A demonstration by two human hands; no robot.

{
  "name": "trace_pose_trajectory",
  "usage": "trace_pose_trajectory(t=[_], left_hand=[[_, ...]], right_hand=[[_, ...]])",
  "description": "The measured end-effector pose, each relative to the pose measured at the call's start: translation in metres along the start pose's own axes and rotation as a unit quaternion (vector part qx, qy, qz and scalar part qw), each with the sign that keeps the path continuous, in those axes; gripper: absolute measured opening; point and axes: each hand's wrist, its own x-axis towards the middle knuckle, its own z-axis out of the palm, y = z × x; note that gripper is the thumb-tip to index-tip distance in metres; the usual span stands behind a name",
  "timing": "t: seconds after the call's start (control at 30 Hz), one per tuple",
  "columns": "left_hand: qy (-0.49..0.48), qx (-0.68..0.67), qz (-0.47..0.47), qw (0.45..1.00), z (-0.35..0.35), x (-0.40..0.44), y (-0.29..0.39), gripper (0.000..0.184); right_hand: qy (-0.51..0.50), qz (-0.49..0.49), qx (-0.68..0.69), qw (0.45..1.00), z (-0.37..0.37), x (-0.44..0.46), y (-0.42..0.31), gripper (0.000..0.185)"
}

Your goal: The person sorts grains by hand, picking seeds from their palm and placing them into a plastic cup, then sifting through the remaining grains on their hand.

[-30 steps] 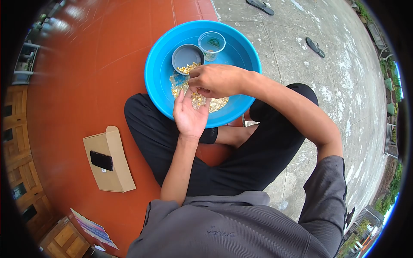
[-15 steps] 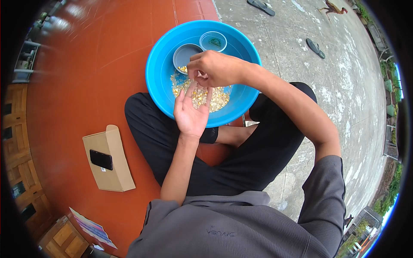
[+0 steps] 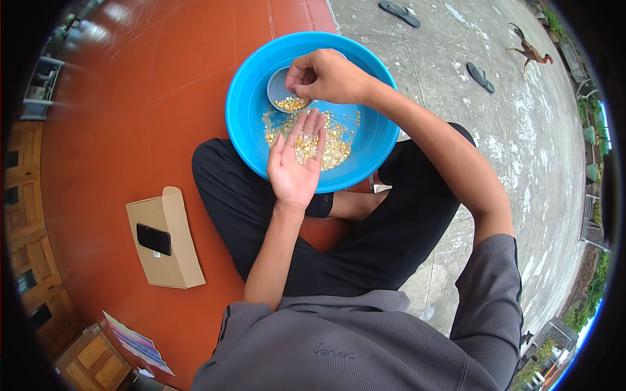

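Note:
A wide blue basin (image 3: 381,140) rests by my crossed legs, with cracked corn (image 3: 334,148) spread over its near floor. Inside it, toward the far left, stands a small grey bowl (image 3: 276,83) holding some yellow corn kernels (image 3: 291,104). My right hand (image 3: 326,75) is above this bowl, its fingertips pinched together; whatever they hold is hidden. My left hand (image 3: 295,171) lies palm up over the basin's near side, fingers stretched out, below the bowl. The clear plastic container beside the bowl is almost wholly covered by my right hand.
On the red floor at left lies a cardboard box (image 3: 173,247) with a black phone (image 3: 154,239) on top. Two sandals, one farther off (image 3: 400,13) and one nearer (image 3: 480,77), lie on the concrete. A chicken (image 3: 531,52) is at upper right.
My right hand has moved up and away from my left fingers to over the grey bowl. My left hand stays palm up, now fully visible. The chicken has moved right.

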Motion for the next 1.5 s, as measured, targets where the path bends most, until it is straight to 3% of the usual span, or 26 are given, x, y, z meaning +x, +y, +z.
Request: trace_pose_trajectory(t=[0.27, 0.47, 0.63, 0.73, 0.8, 1.0, 1.5], left_hand=[[0.004, -0.001, -0.002, 1.0, 0.001, 0.0, 0.0, 0.077], [0.005, -0.009, 0.003, 1.0, 0.001, -0.001, 0.0, 0.076], [0.011, -0.017, 0.009, 1.0, -0.001, -0.001, 0.0, 0.075], [0.085, -0.031, 0.008, 0.996, -0.007, -0.003, -0.001, 0.074], [0.079, -0.009, 0.012, 0.997, -0.009, -0.003, -0.001, 0.074], [0.078, -0.013, 0.005, 0.997, -0.016, -0.003, -0.001, 0.073], [0.078, -0.002, 0.006, 0.997, -0.017, -0.002, -0.001, 0.068]], right_hand=[[0.094, 0.056, -0.061, 0.992, 0.003, 0.006, 0.016, 0.019], [0.079, 0.033, -0.03, 0.996, 0.004, 0.013, 0.014, 0.015], [-0.086, 0.0, -0.018, 0.996, 0.003, -0.002, -0.003, 0.013], [-0.184, -0.013, -0.015, 0.983, 0.005, -0.015, -0.012, 0.012], [-0.238, -0.004, -0.005, 0.971, 0.008, -0.025, -0.012, 0.014], [-0.259, -0.097, -0.046, 0.96, 0.012, -0.039, -0.003, 0.024], [-0.24, -0.061, -0.101, 0.964, 0.022, -0.045, -0.006, 0.017]])
